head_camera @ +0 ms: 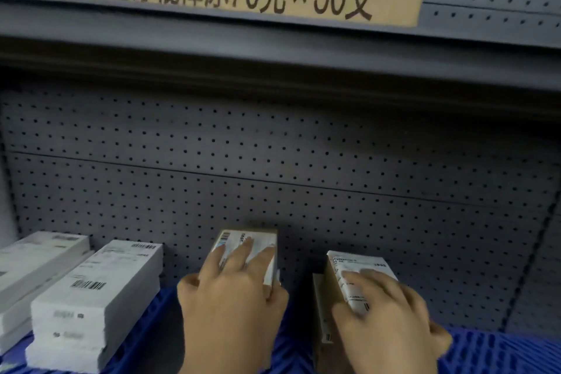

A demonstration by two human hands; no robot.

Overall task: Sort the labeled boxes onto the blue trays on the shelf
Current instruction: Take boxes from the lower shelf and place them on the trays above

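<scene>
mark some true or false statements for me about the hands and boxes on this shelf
1. The left hand grips a labeled box. True.
2. The right hand is empty. False: it grips a second labeled box.
3. Two white box stacks stand to the left of both hands. True.
4. The tray under the hands is red. False: it is a blue tray.
5. The back panel of the shelf is grey and perforated. True.
</scene>
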